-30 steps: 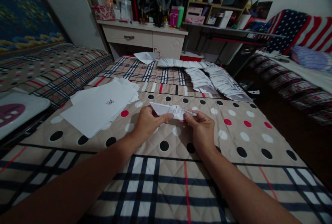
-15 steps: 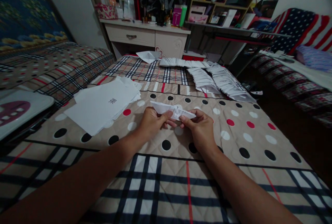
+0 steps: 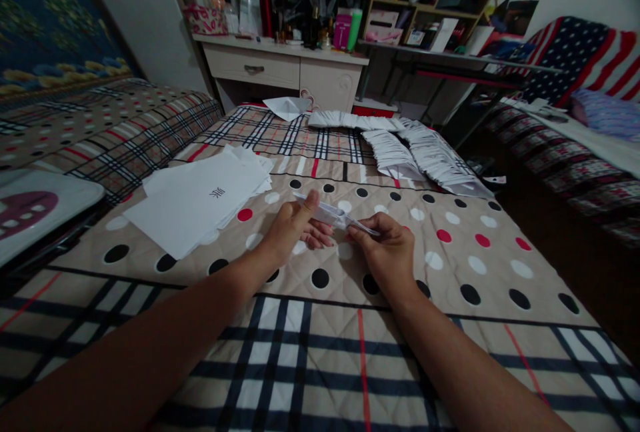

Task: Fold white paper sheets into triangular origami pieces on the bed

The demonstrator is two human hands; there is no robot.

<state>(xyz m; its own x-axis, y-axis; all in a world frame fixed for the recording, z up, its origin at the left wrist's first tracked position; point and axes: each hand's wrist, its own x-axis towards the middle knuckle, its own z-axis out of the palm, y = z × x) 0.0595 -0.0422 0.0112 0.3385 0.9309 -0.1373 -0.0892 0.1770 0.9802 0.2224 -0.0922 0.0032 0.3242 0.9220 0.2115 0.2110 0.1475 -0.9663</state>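
Note:
A small folded white paper, narrow and creased, is held above the bedspread in the middle of the view. My right hand pinches its right end between thumb and fingers. At the other end is my left hand, its thumb raised and its fingers spread apart below the paper. The paper's left tip passes behind that thumb, so whether they touch is unclear. Left of my hands lies a loose stack of white sheets, the top one bearing a small dark printed mark.
Long rows of folded white papers lie at the far right of the bed, near another folded paper piece. A white case with a purple oval is at the left edge. Beyond the bed stands a cluttered dresser.
My left hand has loosened from the paper, lifting its thumb and spreading its fingers. The paper has turned to a steeper slant in my right hand.

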